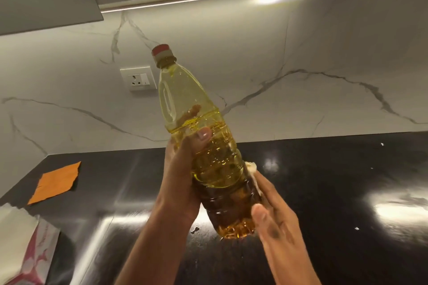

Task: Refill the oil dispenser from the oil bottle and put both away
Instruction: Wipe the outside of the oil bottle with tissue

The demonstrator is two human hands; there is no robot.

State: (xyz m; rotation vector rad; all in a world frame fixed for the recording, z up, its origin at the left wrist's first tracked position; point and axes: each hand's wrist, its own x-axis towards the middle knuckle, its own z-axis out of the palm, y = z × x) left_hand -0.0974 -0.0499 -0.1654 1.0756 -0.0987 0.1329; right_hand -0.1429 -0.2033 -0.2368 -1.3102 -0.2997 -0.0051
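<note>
1. The oil bottle (203, 146) is held in the air above the black counter (324, 192), tilted with the neck leaning up and to the left. The red cap (162, 52) is on.
2. The left hand (185, 169) is clamped round the middle of the bottle, thumb across the front.
3. The right hand (273, 222) is laid flat against the lower right side near the base, fingers straight; something pale (251, 166), perhaps a tissue, seems pressed between palm and bottle.
4. The oil level is seen at roughly two thirds of the bottle's height.
5. The oil dispenser is not in view.
6. Judgement: the bottle is probably being wiped or readied for storage. The wall may be slippery, so the left grip should be kept firm and the base supported.
7. The cap should be checked for tightness before the bottle is put away.
8. An orange cloth (55, 181) lies on the counter at left.
</note>
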